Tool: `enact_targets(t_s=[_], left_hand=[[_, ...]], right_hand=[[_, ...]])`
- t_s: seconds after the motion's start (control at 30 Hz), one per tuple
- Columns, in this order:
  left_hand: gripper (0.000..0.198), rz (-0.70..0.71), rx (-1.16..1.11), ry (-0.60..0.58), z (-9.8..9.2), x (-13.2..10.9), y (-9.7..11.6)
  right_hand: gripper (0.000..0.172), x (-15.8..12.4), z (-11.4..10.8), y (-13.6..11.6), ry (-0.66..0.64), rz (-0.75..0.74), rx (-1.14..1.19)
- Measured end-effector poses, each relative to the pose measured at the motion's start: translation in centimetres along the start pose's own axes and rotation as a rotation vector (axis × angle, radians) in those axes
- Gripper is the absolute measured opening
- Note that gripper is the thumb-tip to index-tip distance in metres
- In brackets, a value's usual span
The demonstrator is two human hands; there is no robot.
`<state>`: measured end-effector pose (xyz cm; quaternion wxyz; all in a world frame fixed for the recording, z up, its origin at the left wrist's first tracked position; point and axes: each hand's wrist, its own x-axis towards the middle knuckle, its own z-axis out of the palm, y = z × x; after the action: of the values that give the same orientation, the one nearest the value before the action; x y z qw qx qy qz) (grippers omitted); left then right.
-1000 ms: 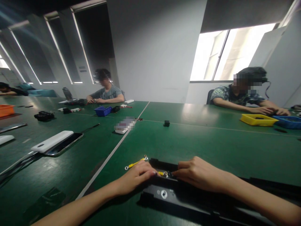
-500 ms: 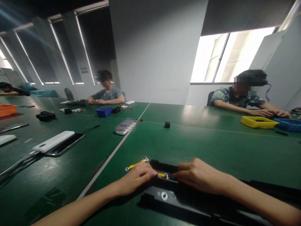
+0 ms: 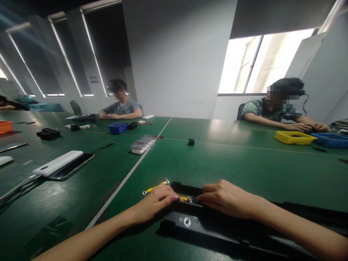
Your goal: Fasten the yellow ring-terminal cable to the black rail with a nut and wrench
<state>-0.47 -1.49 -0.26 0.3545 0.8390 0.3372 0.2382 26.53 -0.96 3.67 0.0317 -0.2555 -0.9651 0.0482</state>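
My left hand (image 3: 161,198) is closed in a pinch on a short yellow wire (image 3: 184,198) whose ring terminal (image 3: 189,199) pokes out past the fingertips. Opposite it, my right hand (image 3: 224,197) has its fingers pressed together at a small dark part right beside that ring; what exactly they grip is hidden. Both hands are over a long black channel-shaped housing (image 3: 179,209), with a round metal spot on its near face. Beyond my left hand, another yellow wire (image 3: 153,189) with ring terminals at its ends lies slanted on the green table (image 3: 127,214).
A second long black piece (image 3: 312,214) lies under and beyond my right forearm. Farther off are a small black block (image 3: 191,142), a white device (image 3: 143,144), a phone (image 3: 73,167) beside a white power bank (image 3: 58,162), and blue (image 3: 117,127) and yellow (image 3: 295,137) trays. Two people sit across.
The whole view has shifted slightly, so everything appears a little farther left and higher. Both hands keep the same grip and place on the housing.
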Motion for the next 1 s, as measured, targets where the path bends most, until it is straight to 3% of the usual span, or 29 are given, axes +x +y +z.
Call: enact_targets(t_s=[1.0], left_hand=[[0.043,0.013,0.024,0.003,0.03,0.0,-0.12]], right_hand=[[0.028,0.03,-0.16,0.0,0.003,0.071,-0.034]])
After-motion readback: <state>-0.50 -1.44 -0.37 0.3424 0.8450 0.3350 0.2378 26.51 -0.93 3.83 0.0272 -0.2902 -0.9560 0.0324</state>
